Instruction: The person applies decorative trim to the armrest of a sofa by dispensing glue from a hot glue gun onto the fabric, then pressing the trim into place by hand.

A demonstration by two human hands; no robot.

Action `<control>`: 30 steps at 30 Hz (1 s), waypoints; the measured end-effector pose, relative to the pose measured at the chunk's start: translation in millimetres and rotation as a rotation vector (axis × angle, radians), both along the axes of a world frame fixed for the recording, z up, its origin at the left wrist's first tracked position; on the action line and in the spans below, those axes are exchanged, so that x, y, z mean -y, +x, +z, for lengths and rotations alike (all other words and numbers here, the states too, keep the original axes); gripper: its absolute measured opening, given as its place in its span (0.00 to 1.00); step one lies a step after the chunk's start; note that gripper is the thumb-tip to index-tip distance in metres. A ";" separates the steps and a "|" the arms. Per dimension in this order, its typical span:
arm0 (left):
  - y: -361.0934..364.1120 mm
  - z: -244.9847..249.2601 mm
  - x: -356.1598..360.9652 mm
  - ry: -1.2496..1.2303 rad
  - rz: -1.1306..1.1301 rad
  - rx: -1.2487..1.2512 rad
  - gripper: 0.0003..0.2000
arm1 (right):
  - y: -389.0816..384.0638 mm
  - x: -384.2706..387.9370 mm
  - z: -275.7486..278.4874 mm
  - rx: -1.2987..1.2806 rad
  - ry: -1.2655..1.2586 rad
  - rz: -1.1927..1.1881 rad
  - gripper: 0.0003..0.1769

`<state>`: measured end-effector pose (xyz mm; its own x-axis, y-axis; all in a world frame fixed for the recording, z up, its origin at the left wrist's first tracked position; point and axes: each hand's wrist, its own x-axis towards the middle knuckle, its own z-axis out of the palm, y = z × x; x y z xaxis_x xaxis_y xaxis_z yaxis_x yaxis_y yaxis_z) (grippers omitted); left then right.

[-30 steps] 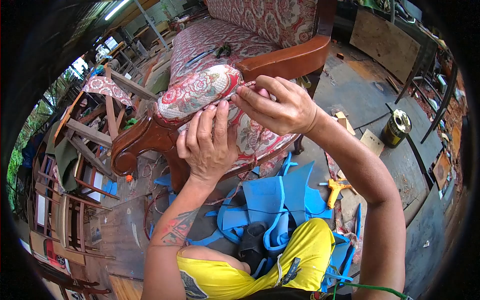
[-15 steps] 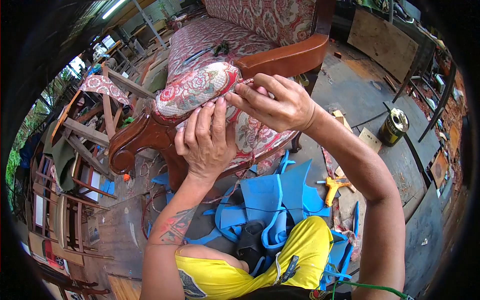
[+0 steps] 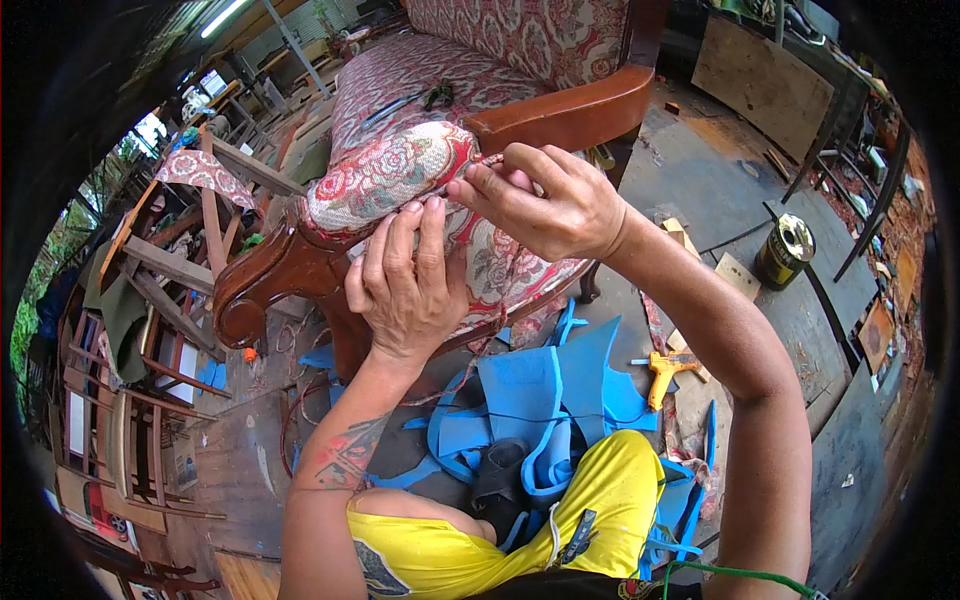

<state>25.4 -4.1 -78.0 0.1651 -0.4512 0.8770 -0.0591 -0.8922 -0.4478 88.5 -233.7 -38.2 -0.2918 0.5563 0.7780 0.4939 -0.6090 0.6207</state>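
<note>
A padded armrest (image 3: 385,180) in floral fabric, cream with red and green, sits on the carved wooden arm of a sofa (image 3: 560,108). My left hand (image 3: 410,290) is just below it, fingers stretched out and fingertips pressed on the pad's lower edge. To its right, my right hand (image 3: 550,205) is closed in a pinch at the pad's right end. A thin red cord (image 3: 490,160) runs into those fingers, and its pinched part is hidden. More cord (image 3: 502,300) hangs down in front of the floral side panel (image 3: 510,265).
Blue foam scraps (image 3: 520,385) lie on the floor by my knees, with a yellow glue gun (image 3: 668,375) beside them. An open can (image 3: 785,250) stands to the right. Wooden chair frames (image 3: 150,420) are piled at left. A dark-handled tool (image 3: 395,108) lies on the seat.
Both hands stay at the armrest's edge with almost the same grip. The whole view has shifted very slightly.
</note>
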 end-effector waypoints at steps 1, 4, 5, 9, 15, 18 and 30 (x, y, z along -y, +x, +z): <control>-0.1 0.1 0.4 -0.004 0.005 -0.002 0.27 | 0.9 -0.5 -0.5 0.007 0.001 0.004 0.28; 2.0 -1.6 0.0 -0.018 -0.014 -0.004 0.27 | 1.1 -1.0 -0.2 0.013 0.004 0.008 0.28; 2.0 -1.9 -0.4 -0.017 -0.015 -0.004 0.27 | 0.7 -1.1 -0.1 0.012 0.006 0.010 0.28; -0.8 -1.8 -0.4 -0.020 0.006 -0.008 0.28 | 2.3 -1.8 0.6 0.040 0.016 0.014 0.28; -0.9 -4.8 -1.5 -0.022 0.038 -0.015 0.30 | 2.5 -0.1 0.5 0.020 0.002 0.013 0.29; -1.9 -3.5 -2.1 -0.002 0.055 -0.015 0.29 | 3.4 -0.2 -0.5 0.033 0.003 0.004 0.29; -5.2 -9.5 5.5 0.023 0.096 -0.041 0.29 | 0.9 -0.6 -0.7 0.000 0.003 0.007 0.31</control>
<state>20.2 -9.6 -87.5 0.2437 -0.4518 0.8582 0.0075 -0.8840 -0.4675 89.4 -233.1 -38.9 -0.2956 0.5525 0.7794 0.4977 -0.6073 0.6193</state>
